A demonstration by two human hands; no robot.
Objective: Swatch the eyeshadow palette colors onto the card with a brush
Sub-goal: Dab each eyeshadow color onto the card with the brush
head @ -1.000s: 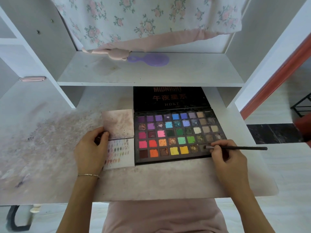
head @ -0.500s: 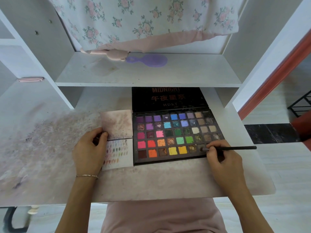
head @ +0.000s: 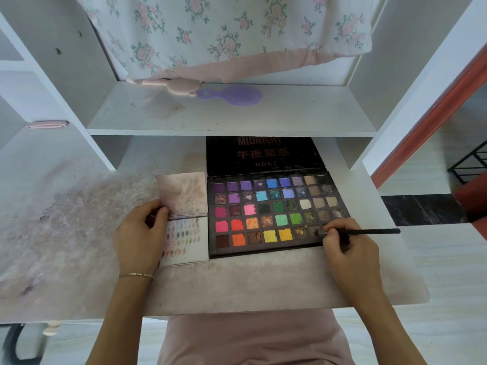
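Note:
An open black eyeshadow palette [head: 274, 214] with several rows of coloured pans lies on the desk, its lid [head: 263, 154] propped up behind. My right hand [head: 347, 254] pinches a thin black brush [head: 369, 231] whose tip sits in a dark pan at the right end of the bottom row. Left of the palette lies a white card [head: 189, 246] bearing several small colour swatches. A second, smudged pinkish card [head: 181, 193] lies just above it. My left hand [head: 139, 238] rests at the cards' left edge, fingers curled against the upper card.
The white desk [head: 237, 283] is stained with pinkish powder on its left part. A shelf [head: 237, 119] above holds a purple hand mirror [head: 232, 95] and a pink item [head: 168, 84]. Floral cloth [head: 224, 32] hangs over it. A pink clip [head: 47, 124] lies at far left.
My right hand has slid the brush slightly leftward, so its tip sits deeper in the dark bottom-row pan. The left hand and cards stay put.

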